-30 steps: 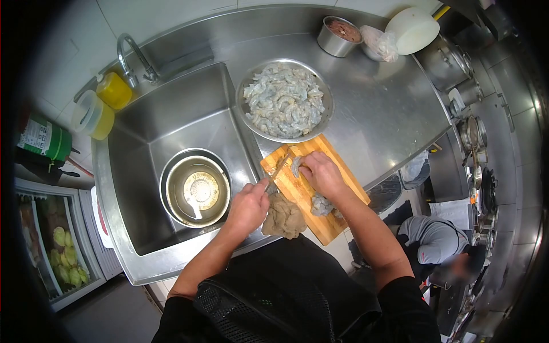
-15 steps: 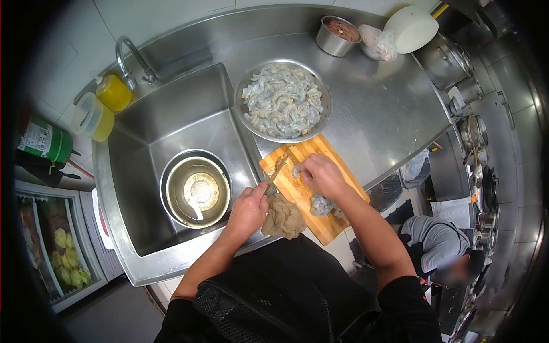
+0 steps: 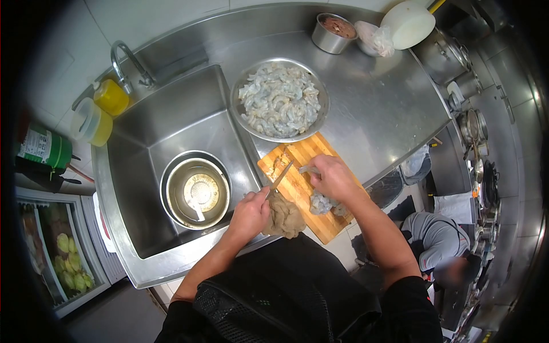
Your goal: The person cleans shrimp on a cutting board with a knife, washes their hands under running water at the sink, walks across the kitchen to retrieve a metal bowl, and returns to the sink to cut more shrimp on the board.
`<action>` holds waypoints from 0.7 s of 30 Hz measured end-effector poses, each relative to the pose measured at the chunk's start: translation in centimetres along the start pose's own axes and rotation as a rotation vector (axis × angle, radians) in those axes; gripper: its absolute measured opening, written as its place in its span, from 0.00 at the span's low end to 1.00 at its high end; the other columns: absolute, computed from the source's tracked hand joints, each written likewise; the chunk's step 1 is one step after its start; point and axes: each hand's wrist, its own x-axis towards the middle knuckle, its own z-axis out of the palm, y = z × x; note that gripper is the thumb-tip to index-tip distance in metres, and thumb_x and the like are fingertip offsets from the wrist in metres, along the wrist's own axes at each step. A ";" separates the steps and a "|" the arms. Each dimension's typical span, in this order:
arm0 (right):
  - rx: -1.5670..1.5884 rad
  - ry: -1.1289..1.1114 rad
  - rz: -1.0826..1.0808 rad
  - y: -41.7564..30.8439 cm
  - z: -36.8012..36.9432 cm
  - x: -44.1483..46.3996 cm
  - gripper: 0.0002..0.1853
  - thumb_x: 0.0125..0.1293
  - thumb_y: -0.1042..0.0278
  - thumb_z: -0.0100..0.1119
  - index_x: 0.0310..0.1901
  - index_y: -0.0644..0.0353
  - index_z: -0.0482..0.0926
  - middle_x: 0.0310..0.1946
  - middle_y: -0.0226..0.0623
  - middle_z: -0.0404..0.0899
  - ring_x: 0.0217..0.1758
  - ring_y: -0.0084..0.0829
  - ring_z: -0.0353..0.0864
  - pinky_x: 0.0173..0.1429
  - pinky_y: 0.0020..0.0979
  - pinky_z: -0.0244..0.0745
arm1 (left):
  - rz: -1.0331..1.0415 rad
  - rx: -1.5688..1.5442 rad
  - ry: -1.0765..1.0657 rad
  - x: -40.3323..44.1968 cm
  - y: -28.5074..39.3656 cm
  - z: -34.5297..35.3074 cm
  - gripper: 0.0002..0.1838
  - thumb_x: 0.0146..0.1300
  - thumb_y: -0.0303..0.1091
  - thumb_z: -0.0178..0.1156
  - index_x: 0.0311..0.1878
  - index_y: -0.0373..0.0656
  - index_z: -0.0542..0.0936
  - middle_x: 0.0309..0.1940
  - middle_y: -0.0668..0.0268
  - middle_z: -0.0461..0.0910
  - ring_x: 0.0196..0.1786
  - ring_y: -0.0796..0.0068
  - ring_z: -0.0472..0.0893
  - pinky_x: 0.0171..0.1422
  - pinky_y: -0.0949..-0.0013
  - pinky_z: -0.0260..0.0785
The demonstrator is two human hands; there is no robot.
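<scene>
My left hand (image 3: 250,212) is closed around the handle of a knife (image 3: 282,175), whose blade points up and right over the wooden cutting board (image 3: 329,228). In the closed fingers of my right hand (image 3: 334,178) is a peeled shrimp (image 3: 309,169), held just right of the knife tip. A small heap of shrimp (image 3: 321,203) lies on the board below that hand, partly hidden by it. Orange-brown scraps (image 3: 277,162) stick to the board's upper left. Beyond the board stands a metal bowl (image 3: 235,103) full of shrimp. A crumpled brown cloth (image 3: 286,216) touches the board beside my left hand.
To the left is a steel sink (image 3: 128,188) with a metal pot (image 3: 166,197) of water in it. Yellow containers (image 3: 111,98) stand by the faucet (image 3: 123,66). A tin of reddish food (image 3: 331,40) sits at the back. Another person (image 3: 437,237) is at the right.
My right hand has shifted slightly right with the shrimp. The knife has swung, its tip now farther right and lower, near the shrimp.
</scene>
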 end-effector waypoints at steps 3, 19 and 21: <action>0.006 0.000 -0.055 0.0 -1.8 -0.3 0.11 0.57 0.71 0.63 0.43 0.60 0.79 0.41 0.47 0.84 0.47 0.51 0.84 0.54 0.48 0.78 | 0.004 0.001 -0.002 0.1 -0.1 0.0 0.22 0.68 0.30 0.59 0.65 0.38 0.80 0.40 0.44 0.83 0.44 0.40 0.83 0.54 0.46 0.77; -0.182 -0.646 0.024 -2.8 -7.6 3.8 0.14 0.66 0.64 0.67 0.50 0.59 0.81 0.45 0.42 0.86 0.47 0.46 0.86 0.52 0.43 0.81 | 0.046 -0.101 -0.049 0.0 0.5 -1.4 0.21 0.69 0.32 0.59 0.64 0.39 0.80 0.47 0.45 0.85 0.50 0.41 0.84 0.59 0.49 0.77; -0.174 -0.785 0.131 -4.8 -7.4 0.9 0.12 0.61 0.67 0.67 0.46 0.58 0.85 0.47 0.44 0.87 0.52 0.49 0.86 0.54 0.48 0.80 | 0.051 -0.130 -0.093 0.1 0.3 -1.4 0.21 0.69 0.33 0.59 0.63 0.39 0.80 0.48 0.46 0.85 0.52 0.42 0.84 0.60 0.50 0.77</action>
